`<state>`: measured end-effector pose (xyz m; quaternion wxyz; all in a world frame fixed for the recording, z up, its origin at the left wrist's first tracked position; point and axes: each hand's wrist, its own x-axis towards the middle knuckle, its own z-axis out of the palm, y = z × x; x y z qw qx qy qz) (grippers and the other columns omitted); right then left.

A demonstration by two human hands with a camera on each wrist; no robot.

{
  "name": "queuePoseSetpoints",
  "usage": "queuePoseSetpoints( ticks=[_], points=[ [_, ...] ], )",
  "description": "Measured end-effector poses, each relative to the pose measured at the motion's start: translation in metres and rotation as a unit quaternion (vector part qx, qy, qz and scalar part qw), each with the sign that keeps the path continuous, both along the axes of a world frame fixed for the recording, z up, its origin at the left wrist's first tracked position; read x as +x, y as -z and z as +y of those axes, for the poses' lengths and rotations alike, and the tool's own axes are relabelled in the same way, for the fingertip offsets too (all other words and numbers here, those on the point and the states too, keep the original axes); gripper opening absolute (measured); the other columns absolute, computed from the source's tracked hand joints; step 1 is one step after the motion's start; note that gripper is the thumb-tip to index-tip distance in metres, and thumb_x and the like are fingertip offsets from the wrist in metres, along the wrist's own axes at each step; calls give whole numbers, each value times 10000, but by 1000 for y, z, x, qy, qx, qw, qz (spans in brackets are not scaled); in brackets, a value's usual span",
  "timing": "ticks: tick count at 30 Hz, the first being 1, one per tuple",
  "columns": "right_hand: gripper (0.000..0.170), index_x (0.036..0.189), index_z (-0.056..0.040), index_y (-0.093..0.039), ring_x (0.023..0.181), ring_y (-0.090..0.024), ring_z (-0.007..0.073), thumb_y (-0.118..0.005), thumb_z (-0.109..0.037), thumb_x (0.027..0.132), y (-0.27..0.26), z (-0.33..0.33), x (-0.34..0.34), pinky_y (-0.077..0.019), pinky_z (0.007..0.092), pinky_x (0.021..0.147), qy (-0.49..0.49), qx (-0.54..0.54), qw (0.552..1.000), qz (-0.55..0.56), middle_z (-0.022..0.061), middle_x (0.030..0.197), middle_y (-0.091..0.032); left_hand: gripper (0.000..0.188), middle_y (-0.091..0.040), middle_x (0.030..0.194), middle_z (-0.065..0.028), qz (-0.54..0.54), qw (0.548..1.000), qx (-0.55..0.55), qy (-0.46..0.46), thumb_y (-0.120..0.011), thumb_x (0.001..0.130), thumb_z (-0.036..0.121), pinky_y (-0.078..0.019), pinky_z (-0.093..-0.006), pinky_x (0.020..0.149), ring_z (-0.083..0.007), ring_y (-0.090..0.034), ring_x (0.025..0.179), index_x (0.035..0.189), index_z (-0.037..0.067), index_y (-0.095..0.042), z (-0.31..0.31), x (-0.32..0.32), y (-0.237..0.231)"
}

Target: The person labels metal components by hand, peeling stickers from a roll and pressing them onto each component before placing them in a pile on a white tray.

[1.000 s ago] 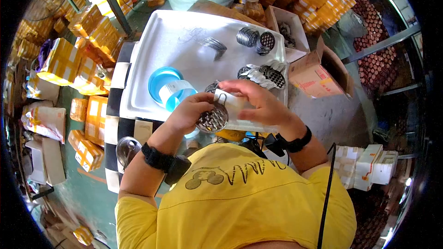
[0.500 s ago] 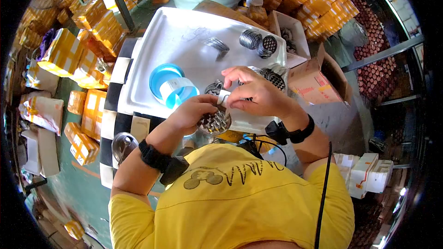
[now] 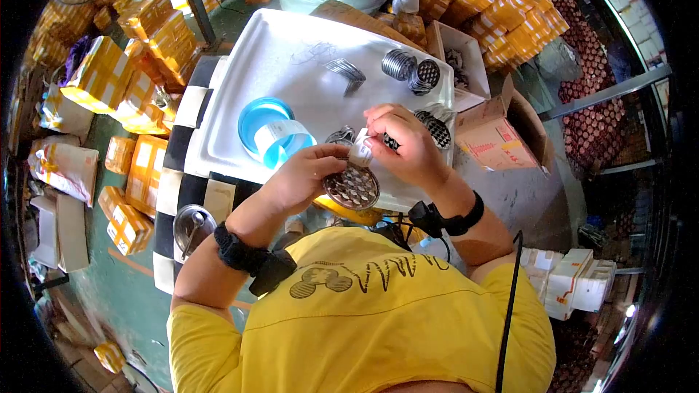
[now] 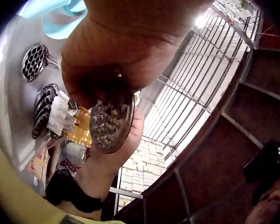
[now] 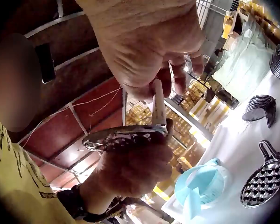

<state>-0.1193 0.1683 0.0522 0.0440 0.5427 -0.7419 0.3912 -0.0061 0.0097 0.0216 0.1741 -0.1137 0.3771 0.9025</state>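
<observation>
A round metal disc with raised bumps (image 3: 352, 188) is held by its edge in my left hand (image 3: 300, 178), below the fingers. My right hand (image 3: 409, 147) pinches a white label (image 3: 361, 147) at the disc's handle end; in the right wrist view the label (image 5: 159, 106) stands up from the rim of the disc (image 5: 121, 136). Beyond the hands, similar discs lie on the white tabletop (image 3: 240, 65), several with white labels. A blue roll of label tape (image 3: 268, 127) sits left of the hands, its strip curling toward them.
Stacked metal discs (image 3: 422, 75) and nested bent metal pieces (image 3: 346, 73) lie at the table's far side. An open cardboard box (image 3: 502, 135) stands to the right, a metal bowl (image 3: 194, 227) at the left on a checkered surface. Taped yellow parcels (image 3: 145, 175) are piled around.
My right hand has come from spread fingers beside the label to pinching it. The disc has moved slightly right and its bumpy face is turned more upward.
</observation>
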Motion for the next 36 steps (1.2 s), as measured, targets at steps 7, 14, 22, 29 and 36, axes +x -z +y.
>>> queuePoseSetpoints(
  ticks=[7,14,22,29,36],
  points=[
    [176,748,-13,-480,846,-572,269,-614,54,657,-5,-2,5,-460,321,724,21,8,999,38,125,860,-566,255,-597,961,-124,16,1000,-16,-5,-485,852,51,-489,-286,773,-178,-598,845,1078,-66,-502,3,-4,4],
    [186,741,-21,-478,812,-571,273,-616,57,643,-9,-5,6,-464,320,700,29,-4,997,72,122,842,-561,258,-601,914,-85,25,998,-62,-16,-554,834,91,-483,-250,725,-131,-591,790,1043,-58,-535,3,-8,13],
    [171,734,-26,-494,809,-569,288,-616,50,641,-10,-8,9,-473,331,696,53,-11,993,105,126,853,-571,216,-608,851,-56,55,984,-162,-49,-570,822,99,-459,-220,678,-94,-566,745,968,-59,-586,4,-15,9],
    [663,1289,-35,-304,912,-572,196,-641,-46,719,5,-8,16,-469,309,795,71,-117,976,-167,146,1089,-537,217,-615,850,-77,80,967,-231,-73,-557,822,99,-463,-231,671,-113,-571,741,962,-63,-588,-4,-18,3],
    [236,945,23,-555,754,-534,78,-626,-126,775,2,-3,11,-446,228,685,111,86,940,-312,54,833,-592,255,-617,861,-84,55,968,-241,-52,-559,835,154,-465,-241,682,-133,-582,745,987,-50,-578,0,-14,-1]
  ],
)
